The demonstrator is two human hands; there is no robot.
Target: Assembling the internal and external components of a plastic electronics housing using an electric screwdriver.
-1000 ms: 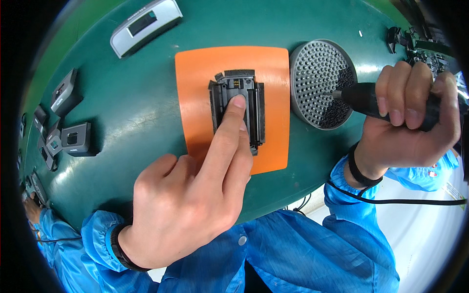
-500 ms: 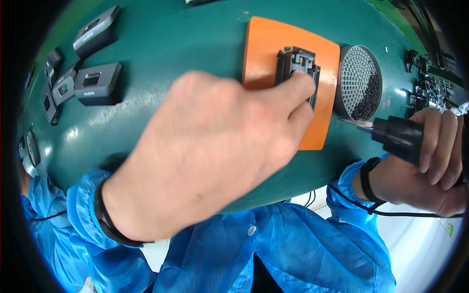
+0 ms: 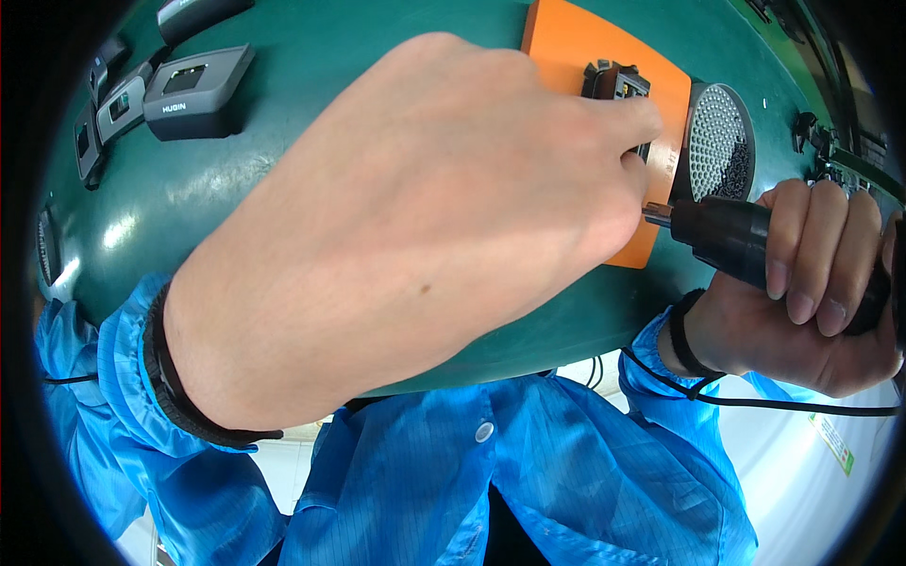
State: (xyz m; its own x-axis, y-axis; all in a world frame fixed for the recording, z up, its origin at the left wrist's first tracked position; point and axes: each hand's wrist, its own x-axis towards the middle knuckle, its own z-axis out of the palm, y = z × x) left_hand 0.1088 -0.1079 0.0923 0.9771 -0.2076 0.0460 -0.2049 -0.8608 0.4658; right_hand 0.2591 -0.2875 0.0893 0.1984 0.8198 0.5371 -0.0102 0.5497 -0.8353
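Your right hand clasps a black cylindrical driver; curled left hand, hold unclear, covers one o'clock's stiff-looking black plastic block: pinch edges.

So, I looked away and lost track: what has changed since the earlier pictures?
The right hand has brought the black screwdriver leftward, from over the round grey dish to beside the left hand. The left hand now hides most of the black part. Other shifts look like the view swinging. The screwdriver stays held by the right hand; the dish still sits beside the orange mat.
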